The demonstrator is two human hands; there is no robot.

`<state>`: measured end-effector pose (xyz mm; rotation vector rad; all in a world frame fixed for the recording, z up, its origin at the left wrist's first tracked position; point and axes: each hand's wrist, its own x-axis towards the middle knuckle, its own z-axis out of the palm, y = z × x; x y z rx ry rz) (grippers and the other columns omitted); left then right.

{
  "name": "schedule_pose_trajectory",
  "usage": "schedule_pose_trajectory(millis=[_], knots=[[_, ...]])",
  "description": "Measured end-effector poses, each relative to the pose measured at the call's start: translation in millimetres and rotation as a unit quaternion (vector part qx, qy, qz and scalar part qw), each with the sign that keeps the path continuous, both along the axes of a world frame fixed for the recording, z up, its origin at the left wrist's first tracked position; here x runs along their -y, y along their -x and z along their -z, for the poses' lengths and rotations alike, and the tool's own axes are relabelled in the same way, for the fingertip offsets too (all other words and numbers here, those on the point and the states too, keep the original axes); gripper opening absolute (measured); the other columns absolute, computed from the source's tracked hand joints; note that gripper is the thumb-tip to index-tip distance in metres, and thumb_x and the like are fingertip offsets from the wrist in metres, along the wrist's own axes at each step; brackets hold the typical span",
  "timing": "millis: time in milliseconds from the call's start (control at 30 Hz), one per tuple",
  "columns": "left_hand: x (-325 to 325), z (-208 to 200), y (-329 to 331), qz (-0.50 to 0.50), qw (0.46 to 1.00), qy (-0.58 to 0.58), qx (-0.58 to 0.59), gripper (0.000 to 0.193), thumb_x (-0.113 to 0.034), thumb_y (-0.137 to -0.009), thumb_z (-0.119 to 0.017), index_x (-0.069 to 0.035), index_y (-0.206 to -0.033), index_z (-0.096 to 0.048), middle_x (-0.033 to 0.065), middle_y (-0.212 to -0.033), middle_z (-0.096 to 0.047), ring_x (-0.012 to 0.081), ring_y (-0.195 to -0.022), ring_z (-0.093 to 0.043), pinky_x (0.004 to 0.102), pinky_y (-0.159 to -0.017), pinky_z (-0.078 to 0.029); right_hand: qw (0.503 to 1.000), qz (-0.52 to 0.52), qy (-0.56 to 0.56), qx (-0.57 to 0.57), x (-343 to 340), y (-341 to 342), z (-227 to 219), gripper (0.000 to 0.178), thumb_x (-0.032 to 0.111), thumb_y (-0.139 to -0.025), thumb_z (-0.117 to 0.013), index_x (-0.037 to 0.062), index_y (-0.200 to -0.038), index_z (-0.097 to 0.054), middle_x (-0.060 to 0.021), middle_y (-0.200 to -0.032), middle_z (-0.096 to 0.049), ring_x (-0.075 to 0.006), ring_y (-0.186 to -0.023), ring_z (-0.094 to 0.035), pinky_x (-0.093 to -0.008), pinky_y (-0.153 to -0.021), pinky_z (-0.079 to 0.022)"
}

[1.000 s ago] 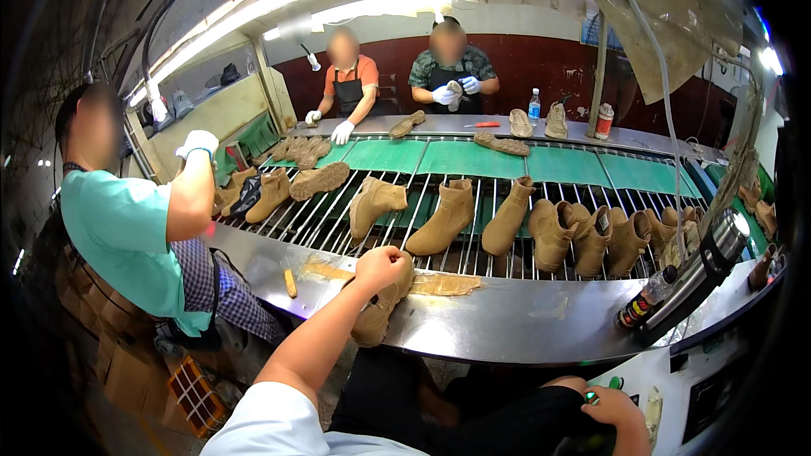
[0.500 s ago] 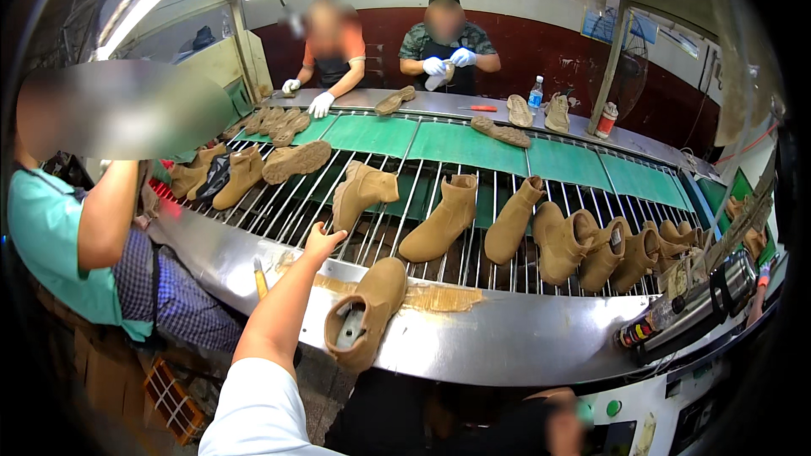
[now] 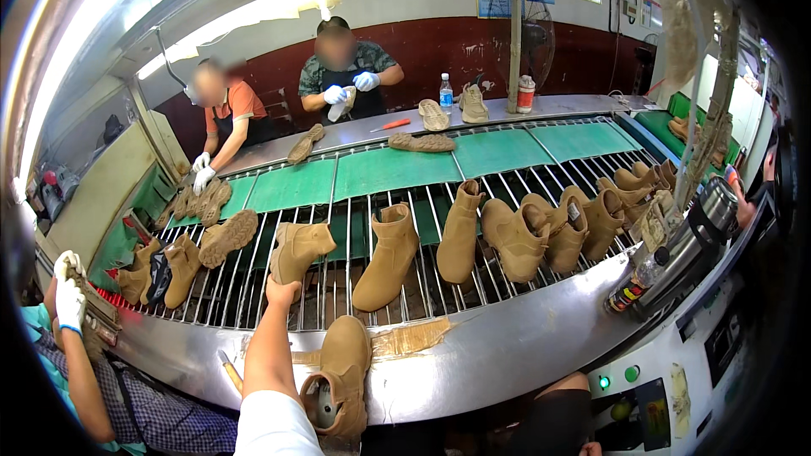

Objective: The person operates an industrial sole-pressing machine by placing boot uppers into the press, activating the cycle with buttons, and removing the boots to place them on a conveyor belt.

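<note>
Bare left hand (image 3: pixel 284 292) at lower end of tan ankle boot (image 3: pixel 301 252), boot tilted on rack of parallel metal rods (image 3: pixel 226 287) — fingers mostly hidden, cannot tell whether grasping. Bare right hand (image 3: pixel 590 449) cut off by lower edge — finger state unclear. Second tan boot (image 3: pixel 345 350), toe away, on shiny steel ledge (image 3: pixel 507 355) beside left forearm.

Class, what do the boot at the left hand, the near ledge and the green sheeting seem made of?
Boot: probably suede or nubuck; matte tan surface. Near ledge: likely smooth metal; bright reflections. Green sheeting: perhaps plastic or fabric; flat, dullish.
</note>
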<state>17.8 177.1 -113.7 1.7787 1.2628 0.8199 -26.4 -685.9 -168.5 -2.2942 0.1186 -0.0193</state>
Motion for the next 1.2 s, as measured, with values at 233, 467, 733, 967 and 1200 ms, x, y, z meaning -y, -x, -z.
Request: schedule_pose_trajectory(millis=[233,467,733,967,1200], knots=[[81.0,-119.7,68.4,0.150,0.887,0.374,0.226,0.056,-0.012,-0.081,-0.064,-0.006,-0.132,-0.042,0.0186,-0.123,-0.054,0.0374,-0.106,-0.057,0.0579,-0.079,-0.052,0.997,-0.021,-0.075,-0.003,-67.1,-31.0,-62.5,0.011,0.002,-0.083,-0.057,0.0017,-0.093,-0.062,-0.0075,-0.085,-0.062,-0.0172,-0.080,-0.059,-0.0291,-0.076,-0.047],[228.2,-193.7,166.4,0.358,0.752,0.435,0.341,0.076,-0.025,-0.070,-0.065,0.000,-0.136,-0.038,0.0199,-0.129,-0.052,0.0373,-0.114,-0.055,0.0594,-0.089,-0.049,0.906,-0.199,-0.374,0.013,-195.8,-60.2,-126.8,0.016,0.008,-0.089,-0.054,-0.0013,-0.101,-0.057,-0.0096,-0.075,-0.059,-0.0159,-0.068,-0.057,-0.0275,-0.063,-0.048],[409.6,-153.7,199.9,0.484,0.560,0.602,0.299,0.096,-0.033,-0.066,-0.072,-0.002,-0.144,-0.025,0.0234,-0.132,-0.047,0.0385,-0.111,-0.056,0.0535,-0.076,-0.056,0.444,-0.277,-0.800,-0.291,-277.3,-31.5,-244.3,0.059,0.052,-0.098,-0.035,0.0080,-0.136,-0.045,-0.0161,-0.123,-0.057,-0.0320,-0.117,-0.051,-0.0452,-0.106,-0.034],[513.9,-83.4,178.3,0.365,0.679,0.617,0.160,0.044,-0.033,-0.091,-0.056,-0.005,-0.125,-0.049,0.0094,-0.109,-0.060,0.0237,-0.099,-0.060,0.0408,-0.078,-0.053,0.299,-0.319,-0.891,-0.123,-141.3,-6.3,-159.8,0.041,0.038,-0.098,-0.037,0.0091,-0.107,-0.064,-0.0074,-0.100,-0.065,-0.0235,-0.097,-0.058,-0.0378,-0.097,-0.041],[540.0,-86.5,81.2,0.559,0.794,0.216,0.103,0.029,-0.027,-0.095,-0.050,0.000,-0.098,-0.059,0.0018,-0.085,-0.058,0.0113,-0.082,-0.051,0.0263,-0.075,-0.042,0.633,-0.165,-0.697,-0.296,-48.6,60.2,-193.9,0.073,0.023,-0.075,-0.057,0.0113,-0.144,-0.034,-0.0157,-0.143,-0.038,-0.0289,-0.130,-0.039,-0.0425,-0.111,-0.027]])
